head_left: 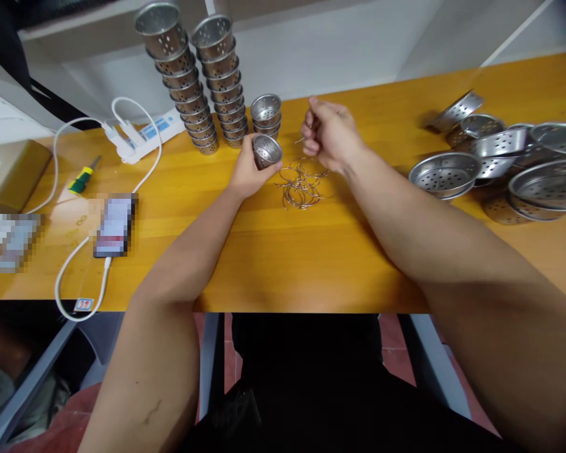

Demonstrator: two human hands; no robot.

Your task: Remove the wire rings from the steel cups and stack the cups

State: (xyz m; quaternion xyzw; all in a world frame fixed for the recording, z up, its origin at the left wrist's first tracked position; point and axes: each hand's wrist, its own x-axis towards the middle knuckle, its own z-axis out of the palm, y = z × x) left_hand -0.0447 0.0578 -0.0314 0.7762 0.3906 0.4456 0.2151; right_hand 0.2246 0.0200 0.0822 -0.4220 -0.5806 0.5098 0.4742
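Table: orange wooden top [311,264], glossy, front edge nearest the camera, well below the fingers.
Wall: pale grey-white panels [339,44] behind the table, beyond the fingers.
Floor: red-brown tiles [396,358] under the table.
Frame: grey metal legs [212,352] below the front edge.
Light: soft, even, with faint glare on the wood left of the fingers.

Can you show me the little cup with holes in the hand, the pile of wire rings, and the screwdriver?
perforated metal cup [266,151], head view, on its open mouth.
wire rings [302,186], head view, middle of the pile.
screwdriver [80,182], head view, on its green handle.
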